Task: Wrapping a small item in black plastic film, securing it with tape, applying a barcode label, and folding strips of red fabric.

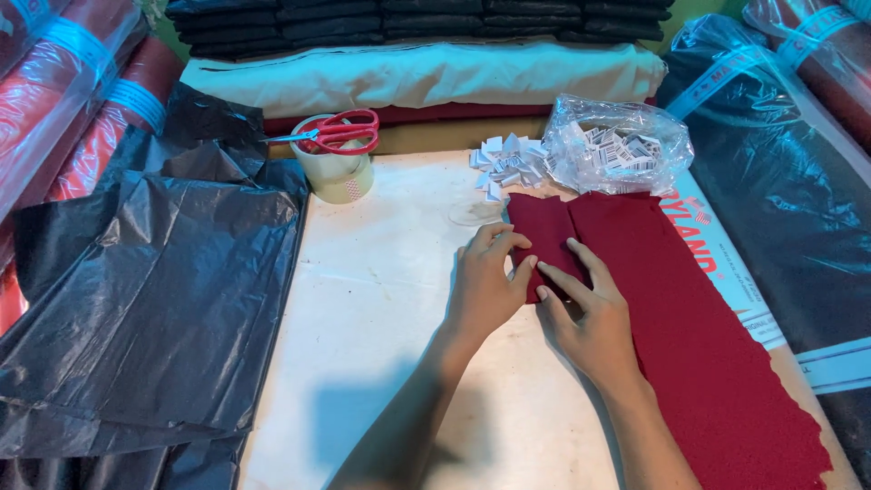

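Head view, left to right: black plastic sheeting (154, 299) heaped beside the white tabletop (381, 308); red-handled scissors (337, 132) resting on a roll of tape (334, 168); left hand (485, 286) and right hand (592, 318), both open with fingers flat, pressing a fold in dark red cloth (689, 336) spread across the tabletop's right side; behind, folded white tags (506, 163) beside a clear bag of labels (621, 145).
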